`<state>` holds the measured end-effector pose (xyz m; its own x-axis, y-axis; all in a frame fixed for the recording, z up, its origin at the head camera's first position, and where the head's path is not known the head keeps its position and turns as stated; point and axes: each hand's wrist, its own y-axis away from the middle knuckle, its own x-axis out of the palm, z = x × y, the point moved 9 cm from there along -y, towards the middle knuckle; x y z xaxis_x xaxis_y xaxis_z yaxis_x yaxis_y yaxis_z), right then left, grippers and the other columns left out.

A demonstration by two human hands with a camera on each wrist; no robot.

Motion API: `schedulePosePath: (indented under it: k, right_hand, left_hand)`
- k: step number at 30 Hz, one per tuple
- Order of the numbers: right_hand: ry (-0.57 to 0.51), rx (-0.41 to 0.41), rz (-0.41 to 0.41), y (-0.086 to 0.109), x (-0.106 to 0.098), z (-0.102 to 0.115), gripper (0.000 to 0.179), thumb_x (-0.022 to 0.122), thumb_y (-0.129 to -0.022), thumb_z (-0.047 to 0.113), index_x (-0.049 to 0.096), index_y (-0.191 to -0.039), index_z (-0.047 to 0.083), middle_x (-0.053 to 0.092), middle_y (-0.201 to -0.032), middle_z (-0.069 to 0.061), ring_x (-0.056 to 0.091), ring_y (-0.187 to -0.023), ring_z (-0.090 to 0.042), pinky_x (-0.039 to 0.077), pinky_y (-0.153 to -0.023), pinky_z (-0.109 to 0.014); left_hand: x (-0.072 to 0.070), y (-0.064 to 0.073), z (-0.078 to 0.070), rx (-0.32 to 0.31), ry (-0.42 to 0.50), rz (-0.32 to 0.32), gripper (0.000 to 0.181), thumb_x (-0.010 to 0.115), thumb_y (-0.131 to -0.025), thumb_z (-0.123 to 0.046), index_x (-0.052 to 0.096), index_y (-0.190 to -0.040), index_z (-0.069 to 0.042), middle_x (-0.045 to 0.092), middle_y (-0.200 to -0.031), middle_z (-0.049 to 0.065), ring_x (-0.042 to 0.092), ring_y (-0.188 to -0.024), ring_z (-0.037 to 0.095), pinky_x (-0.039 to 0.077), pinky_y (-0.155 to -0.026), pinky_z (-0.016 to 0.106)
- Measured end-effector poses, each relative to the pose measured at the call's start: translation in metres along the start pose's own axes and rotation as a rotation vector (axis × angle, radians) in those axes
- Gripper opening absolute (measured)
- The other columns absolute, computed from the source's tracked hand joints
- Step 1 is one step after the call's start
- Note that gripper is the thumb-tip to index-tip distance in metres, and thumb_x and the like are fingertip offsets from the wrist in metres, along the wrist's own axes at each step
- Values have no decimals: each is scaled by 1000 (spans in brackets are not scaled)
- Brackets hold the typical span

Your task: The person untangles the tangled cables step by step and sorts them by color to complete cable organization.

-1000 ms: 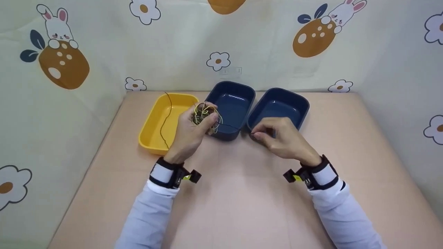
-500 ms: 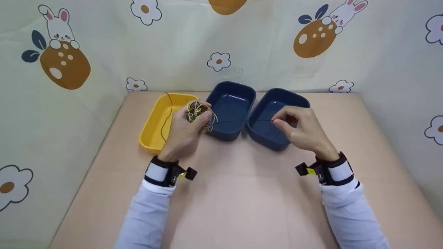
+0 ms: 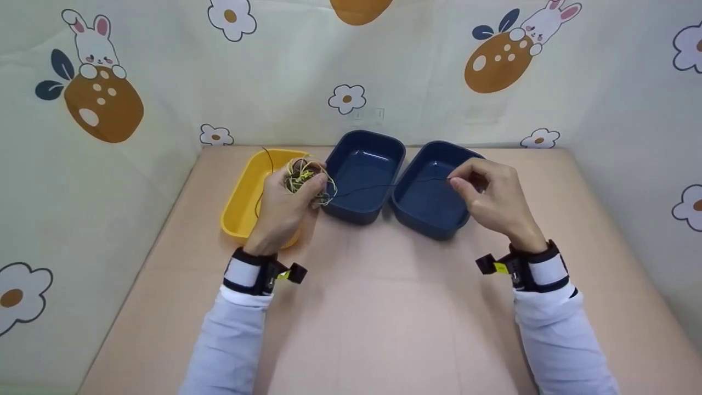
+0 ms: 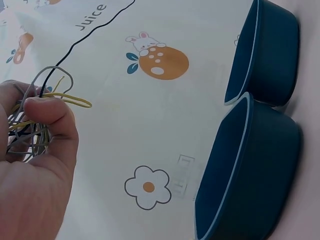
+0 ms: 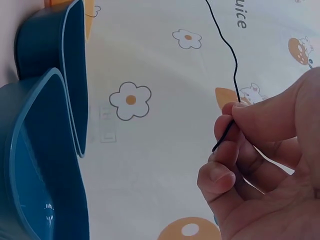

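- While your left hand (image 3: 281, 206) holds a messy ball of strings (image 3: 300, 178), your thumb presses on the near side and your fingers wrap around the back.
- The ball is up in the air, over the right side of the yellow tub (image 3: 236, 208) when seen from your head. It has yellow, gray and dark strings, and some loops stick out past your thumb.
- One thin black string (image 3: 378, 185) runs out of the ball and across to your right hand (image 3: 496, 200). It is a little wavy, and from above it crosses the middle blue tub (image 3: 364, 171) and the right blue tub (image 3: 428, 206).
- Your right hand pinches that string between the tips of your thumb and pointer finger. A short bit pokes out past the pinch, and your other fingers are bent.
- Another dark string (image 3: 271, 156) lies across the yellow tub, with one end past its back edge. Part of it hides behind your left hand.
- All three tubs stand in a row near the back of the pink table (image 3: 373, 329). The two blue ones are just beside each other, both turned a bit.
- Your sleeves (image 3: 227, 340) are pale, and each wrist has a black and white band (image 3: 243, 272) with a little black box (image 3: 297, 272).
- Behind the table is a pale cloth wall (image 3: 274, 82) with bunnies (image 3: 98, 46), oranges (image 3: 104, 120) and flowers (image 3: 347, 99) on it.
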<state>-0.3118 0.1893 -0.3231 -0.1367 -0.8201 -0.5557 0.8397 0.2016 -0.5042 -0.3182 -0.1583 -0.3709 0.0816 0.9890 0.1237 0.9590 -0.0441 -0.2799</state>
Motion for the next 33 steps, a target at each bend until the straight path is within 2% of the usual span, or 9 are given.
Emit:
schedulePosePath:
  k: [4,7,11,16,21,25,27,29,33]
  right_hand:
    - [11,-4,-28,-1,-5,-2,13,73,-104,-5,82,-98,2,79,-90,-12,61,-75,-11,48,-68,-13]
    - [23,4,-61,-2,-12,-5,13,73,-103,-6,82,-97,1,81,-91,-12,64,-79,-7,50,-73,-11]
    - [30,28,-76,-2,-20,-10,12,73,-102,-7,82,-97,0,81,-92,-11,68,-84,-4,54,-81,-9]
    - [12,68,-76,-2,-25,-15,10,74,-102,-4,83,-100,-1,81,-95,-11,70,-87,-3,56,-83,-8]
    - [-11,126,-124,-2,-38,-24,8,75,-102,-3,83,-100,-1,78,-93,-1,71,-89,-4,58,-87,-8]
    - [-52,196,-118,-1,-42,-32,8,76,-104,3,82,-105,-1,76,-95,7,71,-94,-7,58,-93,-10]
    - [-102,218,-116,0,-41,-34,10,76,-105,6,82,-107,-2,77,-96,9,71,-91,-7,58,-87,-11]
    - [-172,224,-126,0,-39,-34,13,75,-106,7,81,-108,-5,77,-93,7,69,-81,-8,58,-75,-13]
    - [-313,220,-144,0,-24,-28,15,73,-107,4,78,-108,-10,77,-87,-1,63,-65,-13,55,-59,-21]
  left_hand:
    - [-6,0,-4,22,-14,-12,21,75,-107,-9,75,-127,-3,75,-108,11,65,-83,17,58,-65,22]
    - [-15,0,-6,29,-19,-47,18,75,-107,-10,76,-124,-3,74,-100,5,65,-82,15,57,-65,21]
    - [-26,0,-7,26,-31,-87,17,76,-107,-12,76,-121,-4,74,-98,7,65,-81,14,56,-65,20]
    - [-31,-1,-10,35,-39,-80,20,75,-108,-15,75,-124,-4,72,-99,8,64,-82,15,56,-66,20]
    - [-46,0,-15,49,-26,-145,20,74,-109,-14,74,-127,-5,70,-97,4,63,-82,14,56,-68,20]
    - [-56,1,-21,65,-11,-168,19,73,-109,-12,74,-127,-7,70,-98,3,62,-84,14,54,-68,20]
    - [-58,2,-25,78,0,-167,18,72,-109,-11,73,-127,-7,69,-98,3,61,-84,14,53,-67,20]
    - [-60,2,-30,97,17,-167,18,71,-109,-10,72,-127,-6,69,-98,3,60,-83,15,52,-66,20]
    - [-62,4,-40,135,48,-174,17,68,-110,-7,71,-127,-4,70,-97,4,61,-82,15,53,-66,20]
